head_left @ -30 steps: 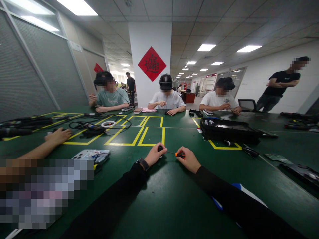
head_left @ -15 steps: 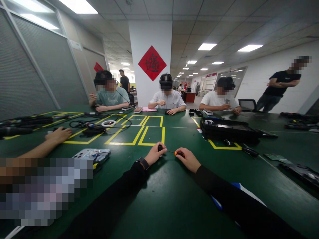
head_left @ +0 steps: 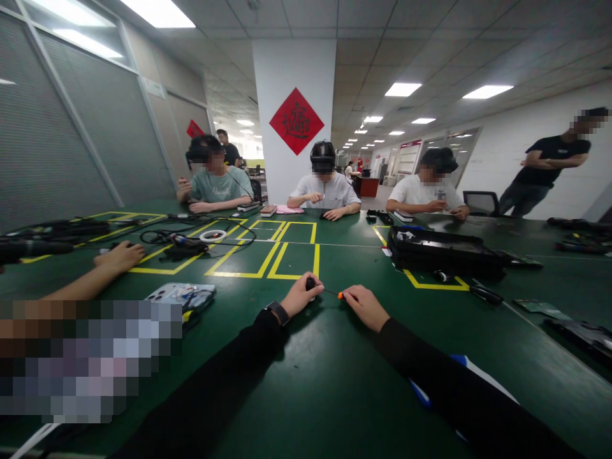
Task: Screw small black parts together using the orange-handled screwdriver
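Left hand (head_left: 301, 296) pinches a small black part (head_left: 310, 283) near frame centre, apparently to steady it for the orange-collared screwdriver (head_left: 340, 296) gripped, pointing left, in the right hand (head_left: 366, 308).

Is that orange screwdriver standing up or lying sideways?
Sideways: the screwdriver reaches from the right hand toward the left hand, its thin shaft nearly level.

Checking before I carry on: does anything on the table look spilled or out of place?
No spill shows. The black cables on the left look untidy, lying in loose loops across the yellow tape.
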The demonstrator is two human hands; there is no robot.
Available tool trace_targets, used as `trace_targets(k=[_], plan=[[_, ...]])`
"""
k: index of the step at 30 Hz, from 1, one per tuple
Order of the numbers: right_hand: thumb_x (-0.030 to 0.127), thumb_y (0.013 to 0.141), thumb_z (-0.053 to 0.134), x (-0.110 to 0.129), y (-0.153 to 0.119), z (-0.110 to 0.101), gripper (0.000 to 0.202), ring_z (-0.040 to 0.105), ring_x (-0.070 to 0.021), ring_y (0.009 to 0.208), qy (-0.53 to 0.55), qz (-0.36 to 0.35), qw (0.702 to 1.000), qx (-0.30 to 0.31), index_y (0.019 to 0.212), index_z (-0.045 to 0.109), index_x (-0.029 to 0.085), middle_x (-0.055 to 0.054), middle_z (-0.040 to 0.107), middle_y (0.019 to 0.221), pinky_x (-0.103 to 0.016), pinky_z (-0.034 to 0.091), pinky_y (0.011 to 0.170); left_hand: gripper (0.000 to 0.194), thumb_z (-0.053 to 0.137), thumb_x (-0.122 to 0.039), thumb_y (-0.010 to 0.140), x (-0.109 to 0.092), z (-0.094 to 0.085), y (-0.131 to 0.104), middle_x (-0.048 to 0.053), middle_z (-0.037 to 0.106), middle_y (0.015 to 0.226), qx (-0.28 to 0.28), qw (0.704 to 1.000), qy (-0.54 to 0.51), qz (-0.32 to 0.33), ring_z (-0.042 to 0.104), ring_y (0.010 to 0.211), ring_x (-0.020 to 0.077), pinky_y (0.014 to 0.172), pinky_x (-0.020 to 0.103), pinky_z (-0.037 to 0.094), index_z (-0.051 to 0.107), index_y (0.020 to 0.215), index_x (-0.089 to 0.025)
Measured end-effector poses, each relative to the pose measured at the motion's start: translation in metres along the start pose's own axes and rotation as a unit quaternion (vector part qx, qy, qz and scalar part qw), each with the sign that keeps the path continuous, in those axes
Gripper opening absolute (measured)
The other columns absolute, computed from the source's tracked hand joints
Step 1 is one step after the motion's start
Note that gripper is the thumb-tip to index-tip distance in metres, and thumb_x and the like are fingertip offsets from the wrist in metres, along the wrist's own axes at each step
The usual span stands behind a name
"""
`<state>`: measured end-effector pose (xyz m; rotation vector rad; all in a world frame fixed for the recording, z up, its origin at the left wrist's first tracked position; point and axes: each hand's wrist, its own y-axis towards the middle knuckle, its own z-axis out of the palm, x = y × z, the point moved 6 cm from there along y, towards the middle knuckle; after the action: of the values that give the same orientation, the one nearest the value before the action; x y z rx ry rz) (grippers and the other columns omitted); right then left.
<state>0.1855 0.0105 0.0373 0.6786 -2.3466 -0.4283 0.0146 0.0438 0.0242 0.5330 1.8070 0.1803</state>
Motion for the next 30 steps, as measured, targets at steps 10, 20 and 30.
trace_targets(k=[10, 20, 30], plan=[[0.030, 0.072, 0.056, -0.013, -0.003, 0.000, 0.026, 0.057, -0.0133, 0.073, 0.128, 0.081, 0.988, -0.024, 0.094, 0.054, 0.017, -0.001, 0.063, 0.077, -0.028, 0.042, 0.072, 0.023, 0.055, -0.037, 0.071, 0.001, 0.000, 0.000, 0.000, 0.056, 0.075, 0.001, 1.000, 0.011, -0.004, 0.050, 0.068, 0.0106, 0.064, 0.024, 0.040, 0.051, 0.080, -0.016], [0.027, 0.078, 0.049, -0.005, -0.006, 0.000, 0.013, 0.053, -0.0145, 0.078, 0.050, 0.030, 0.998, -0.015, 0.084, 0.057, 0.018, -0.002, 0.059, 0.081, -0.028, 0.040, 0.074, 0.024, 0.055, -0.038, 0.070, 0.001, -0.001, 0.000, -0.002, 0.051, 0.071, -0.004, 1.000, 0.015, -0.007, 0.047, 0.063, 0.0086, 0.059, 0.021, 0.038, 0.051, 0.079, -0.016], [0.024, 0.086, 0.036, -0.005, -0.004, 0.002, 0.024, 0.049, -0.0159, 0.087, 0.000, 0.001, 1.000, -0.018, 0.084, 0.059, 0.017, -0.006, 0.057, 0.087, -0.032, 0.037, 0.082, 0.024, 0.056, -0.038, 0.070, -0.001, 0.001, 0.000, -0.002, 0.051, 0.070, 0.009, 1.000, 0.021, 0.006, 0.047, 0.065, 0.0093, 0.061, 0.021, 0.038, 0.052, 0.078, -0.016]])
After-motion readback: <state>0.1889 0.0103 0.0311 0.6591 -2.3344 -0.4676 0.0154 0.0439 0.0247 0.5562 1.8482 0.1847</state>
